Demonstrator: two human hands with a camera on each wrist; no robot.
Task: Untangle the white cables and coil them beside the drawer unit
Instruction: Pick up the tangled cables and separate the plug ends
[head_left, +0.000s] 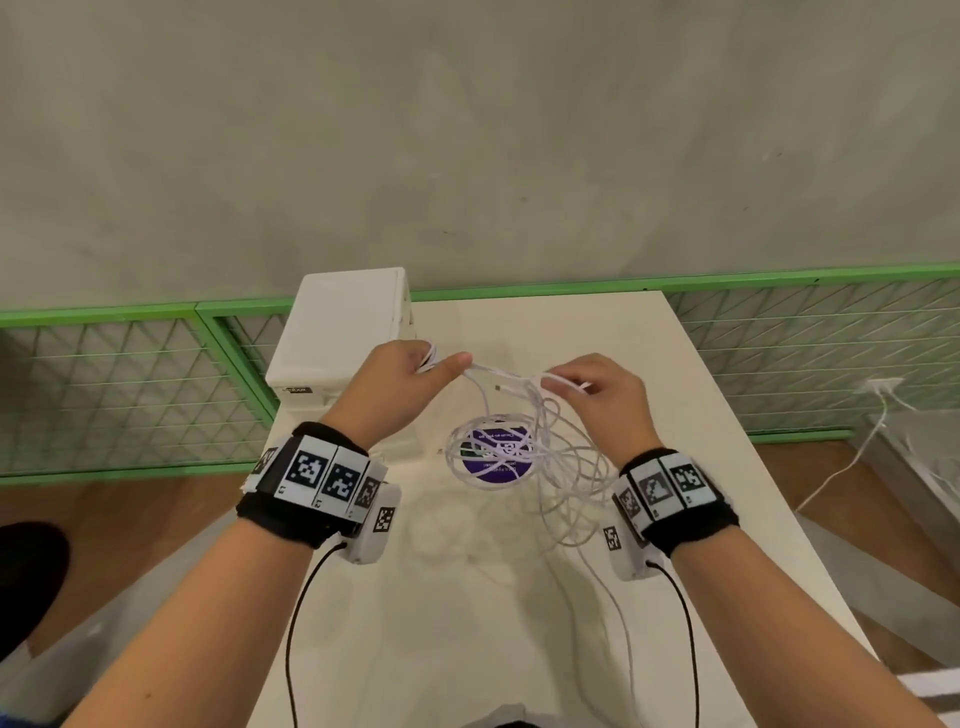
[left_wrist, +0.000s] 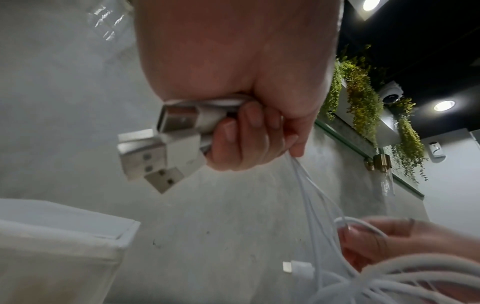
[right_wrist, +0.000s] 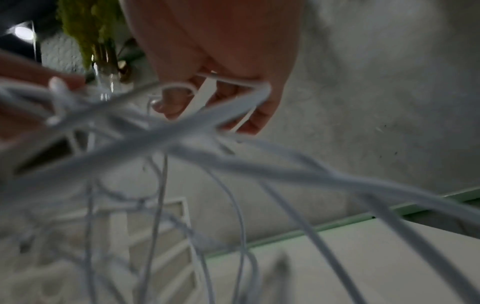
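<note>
Head view: the left hand (head_left: 400, 379) and the right hand (head_left: 605, 395) are up above the pale surface (head_left: 701, 467). Both hold white cables (head_left: 524, 447), which hang down in messy loops over a purple round thing (head_left: 498, 457). The white drawer unit (head_left: 343, 332) stands just left of them.
Left wrist view: the left hand (left_wrist: 249, 115) has its fingers curled tight round a bunch of cables. Their USB plugs (left_wrist: 155, 148) stick out to the left.
Right wrist view: the right hand (right_wrist: 221, 82) pinches cables (right_wrist: 182, 135) in bent fingers. It is blurry.
</note>
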